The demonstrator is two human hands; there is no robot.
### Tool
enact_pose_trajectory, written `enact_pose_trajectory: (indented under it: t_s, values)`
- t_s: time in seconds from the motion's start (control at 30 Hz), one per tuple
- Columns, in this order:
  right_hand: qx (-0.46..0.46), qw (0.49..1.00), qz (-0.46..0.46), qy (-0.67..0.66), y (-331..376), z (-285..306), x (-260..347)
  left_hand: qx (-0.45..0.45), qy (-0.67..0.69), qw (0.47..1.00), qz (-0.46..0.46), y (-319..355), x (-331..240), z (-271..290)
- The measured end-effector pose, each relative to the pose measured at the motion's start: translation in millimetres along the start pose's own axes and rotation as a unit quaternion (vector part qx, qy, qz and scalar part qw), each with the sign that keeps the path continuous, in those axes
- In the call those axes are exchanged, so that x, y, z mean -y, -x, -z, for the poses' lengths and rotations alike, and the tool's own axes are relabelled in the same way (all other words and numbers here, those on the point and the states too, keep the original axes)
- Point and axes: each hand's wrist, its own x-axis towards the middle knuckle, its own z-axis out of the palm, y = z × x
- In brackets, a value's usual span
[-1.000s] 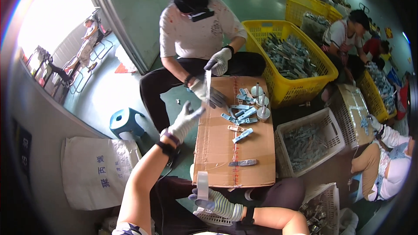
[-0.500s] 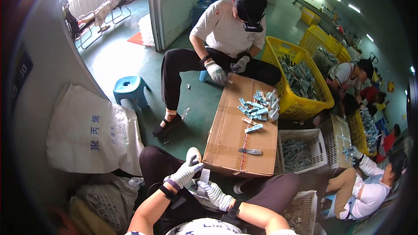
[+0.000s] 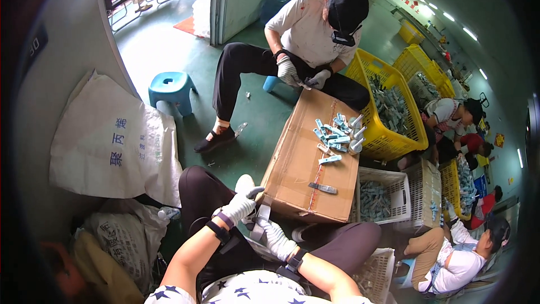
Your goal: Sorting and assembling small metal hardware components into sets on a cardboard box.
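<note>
Both of my hands wear striped white gloves and are close together over my lap, beside the near left corner of the cardboard box (image 3: 292,186). Between them is a pale grey, flat strip (image 3: 263,213), like tape; its exact kind I cannot make out. My left hand (image 3: 238,207) is closed at the strip's upper end, its fingertips near the box corner. Lower down, my right hand (image 3: 277,240) grips the strip's other end. On the box lie several light-blue plastic clips (image 3: 333,135), beside some clear, stemmed pieces (image 3: 356,135) and a dark flat blade-like piece (image 3: 323,188).
Across the box sits a co-worker (image 3: 312,28) in gloves, holding a small piece. Yellow crates (image 3: 413,141) and a white crate (image 3: 400,205) of clips stand at right. A blue stool (image 3: 170,87) and white sack (image 3: 107,152) are at left. More people work at far right.
My view has shifted slightly, so the scene sits differently. My hands stay together with the strip, which has turned a little. The co-worker's two hands have come closer together over the box edge.
</note>
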Motion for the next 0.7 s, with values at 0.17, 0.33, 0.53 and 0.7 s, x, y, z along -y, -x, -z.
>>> enact_pose_trajectory:
  t_s: [0.17,0.33,0.53,0.7]
  values:
    - [0.024,0.999,-0.006,-0.035,2.5,-11.6,8.4,0.038,0.047,0.997,0.054,-6.6,13.3,4.6]
    - [0.027,1.0,0.0,-0.007,5.8,-16.6,13.9,0.073,0.121,0.99,0.016,-13.8,26.2,6.0]
    - [0.02,0.998,-0.009,-0.051,-5.3,-7.3,14.0,0.08,-0.089,0.993,0.013,8.3,-30.6,-9.2]
    - [0.012,1.0,0.009,-0.004,-24.8,13.4,-1.5,0.072,-0.089,0.993,-0.017,1.4,-10.7,-9.4]
